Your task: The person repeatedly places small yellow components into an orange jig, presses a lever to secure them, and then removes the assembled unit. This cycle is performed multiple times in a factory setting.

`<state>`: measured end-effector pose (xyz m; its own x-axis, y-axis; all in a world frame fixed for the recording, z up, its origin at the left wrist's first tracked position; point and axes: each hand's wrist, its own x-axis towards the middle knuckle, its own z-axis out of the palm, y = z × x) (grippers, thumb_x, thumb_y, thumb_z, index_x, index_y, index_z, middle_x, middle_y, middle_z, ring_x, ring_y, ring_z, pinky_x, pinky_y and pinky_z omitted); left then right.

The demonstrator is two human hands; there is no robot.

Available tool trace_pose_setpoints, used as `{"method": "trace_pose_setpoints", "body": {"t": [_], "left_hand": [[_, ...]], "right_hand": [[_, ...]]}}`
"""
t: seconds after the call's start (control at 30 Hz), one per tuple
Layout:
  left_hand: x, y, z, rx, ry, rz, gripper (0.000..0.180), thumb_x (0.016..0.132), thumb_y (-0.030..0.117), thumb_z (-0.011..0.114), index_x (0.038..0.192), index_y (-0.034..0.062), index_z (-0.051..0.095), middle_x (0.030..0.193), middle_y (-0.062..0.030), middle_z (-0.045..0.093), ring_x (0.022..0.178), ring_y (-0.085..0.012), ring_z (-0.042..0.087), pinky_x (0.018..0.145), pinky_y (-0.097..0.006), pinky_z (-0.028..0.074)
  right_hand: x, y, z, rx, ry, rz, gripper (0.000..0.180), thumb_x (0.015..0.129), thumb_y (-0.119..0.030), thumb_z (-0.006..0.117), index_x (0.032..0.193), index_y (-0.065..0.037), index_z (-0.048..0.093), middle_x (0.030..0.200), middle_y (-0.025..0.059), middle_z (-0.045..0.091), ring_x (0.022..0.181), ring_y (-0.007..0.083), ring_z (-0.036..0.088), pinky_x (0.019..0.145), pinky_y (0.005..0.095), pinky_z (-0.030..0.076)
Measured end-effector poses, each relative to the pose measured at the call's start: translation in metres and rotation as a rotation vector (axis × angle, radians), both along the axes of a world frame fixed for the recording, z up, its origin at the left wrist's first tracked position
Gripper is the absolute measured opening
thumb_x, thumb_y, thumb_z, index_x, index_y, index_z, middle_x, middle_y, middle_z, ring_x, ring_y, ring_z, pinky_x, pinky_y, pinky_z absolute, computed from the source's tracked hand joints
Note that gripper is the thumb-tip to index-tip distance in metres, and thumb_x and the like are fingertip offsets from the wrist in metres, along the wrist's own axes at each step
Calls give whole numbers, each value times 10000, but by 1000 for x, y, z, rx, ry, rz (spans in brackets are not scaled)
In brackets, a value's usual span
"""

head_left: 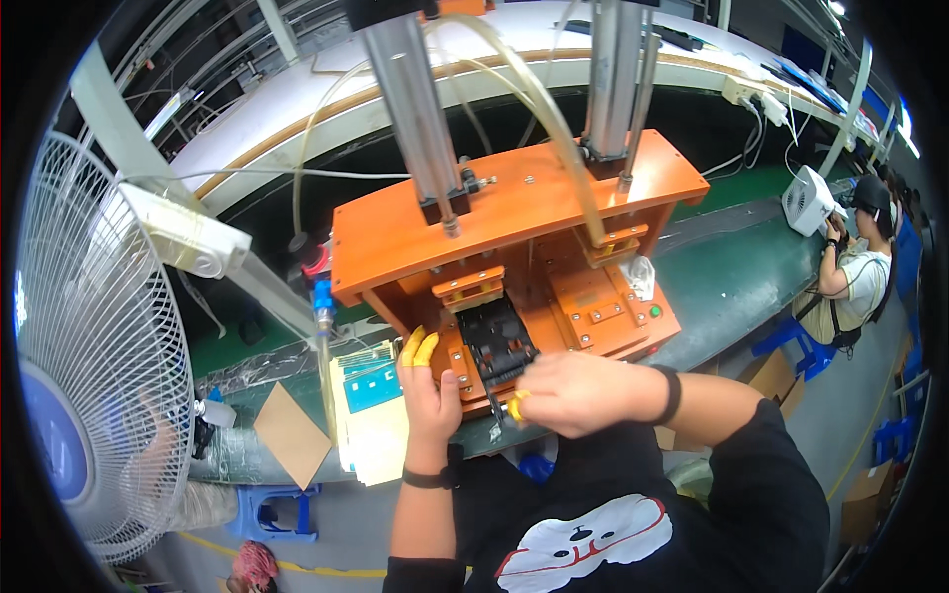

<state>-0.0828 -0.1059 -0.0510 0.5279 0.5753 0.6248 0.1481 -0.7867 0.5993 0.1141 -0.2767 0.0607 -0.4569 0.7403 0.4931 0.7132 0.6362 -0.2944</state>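
A black moulded plastic part lies in the left fixture of an orange press. My left hand is upright along the fixture's left side, fingers stretched out and thumb apart, with yellow covers on two fingertips. It holds nothing that I can see. Curled over the near right end of the black part is my right hand, slightly blurred, with a yellow cover on a finger. Its fingers are closed, and what they pinch is hidden. A narrow dark strip hangs off the part's near end beside them.
Two metal cylinders with hoses rise above the press. A fan stands at left. Yellow and blue sheets and a brown card lie left of the press. A person sits far right.
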Motion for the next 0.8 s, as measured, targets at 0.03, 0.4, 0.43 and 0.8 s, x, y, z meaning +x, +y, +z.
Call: {"method": "trace_pose_setpoints", "body": {"t": [0.03,0.4,0.43,0.8], "left_hand": [[-1,0,0,12,-14,3,518,1066,373,512,1396,-22,571,1471,-263,525,1401,-468,433,1194,-525,309],[-3,0,-2,14,-91,15,495,1076,358,493,1376,-27,577,1427,-265,565,1327,-452,493,1163,-516,338],[-3,0,-3,10,-96,12,496,1076,357,493,1375,-29,578,1425,-264,566,1326,-452,495,1164,-513,339],[-27,2,-1,-129,-193,-70,441,1081,250,459,1385,-49,574,1431,-205,586,1339,-351,531,1170,-437,364]], "right_hand": [[-1,13,-6,3,-11,-12,135,878,-153,697,891,-69,591,822,97,585,745,326,615,673,437,502],[-12,37,-37,-25,-101,-409,503,863,-307,786,1218,12,625,1166,219,629,1167,420,581,1026,498,457],[-13,36,-36,-68,-105,-409,556,861,-349,793,1225,29,611,1164,229,633,1166,427,583,1033,506,452],[-20,35,-9,-16,-308,-415,651,816,-480,811,1270,-51,625,1218,184,645,1203,386,602,1085,513,437]]}}
